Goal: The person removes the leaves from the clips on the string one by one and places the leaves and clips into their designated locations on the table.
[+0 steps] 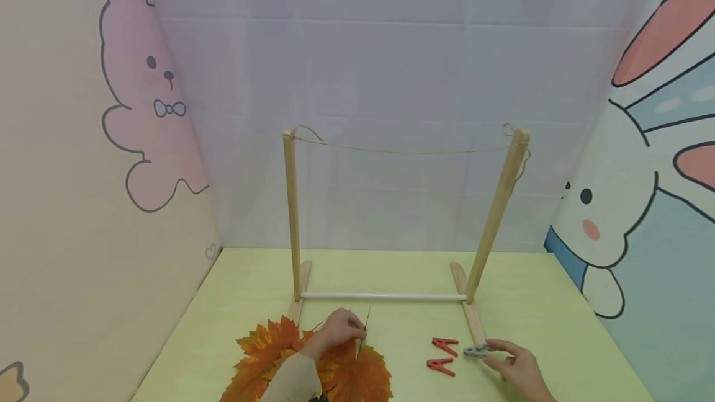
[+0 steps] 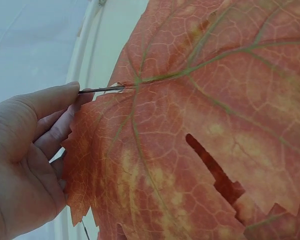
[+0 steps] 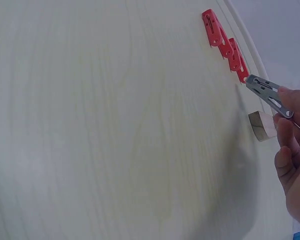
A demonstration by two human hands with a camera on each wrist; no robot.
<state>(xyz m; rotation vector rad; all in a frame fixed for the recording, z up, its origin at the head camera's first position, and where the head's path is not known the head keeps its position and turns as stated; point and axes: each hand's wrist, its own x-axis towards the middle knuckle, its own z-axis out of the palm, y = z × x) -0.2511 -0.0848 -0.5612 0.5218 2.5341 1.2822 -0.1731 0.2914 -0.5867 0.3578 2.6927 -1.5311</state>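
My left hand [image 1: 342, 327] pinches the thin dark stem [image 2: 97, 90] of an orange maple leaf [image 1: 365, 374] between thumb and finger. In the left wrist view the leaf [image 2: 190, 100] spreads out to the right of the fingertips, showing green veins. More orange leaves [image 1: 268, 343] lie under and left of that forearm. Over at the right, my right hand [image 1: 519, 368] grips a grey clothespin [image 1: 476, 350] by one end; the clothespin [image 3: 269, 94] points away from the fingers in the right wrist view. Two red clothespins [image 1: 444, 345] lie just left of it on the table.
Behind the hands stands a wooden frame with a left post [image 1: 292, 216], a right post [image 1: 497, 216] and a white crossbar [image 1: 382, 296] low down. A thin string [image 1: 402, 152] sags between the post tops. The pale yellow table [image 1: 246, 284] meets curtain walls.
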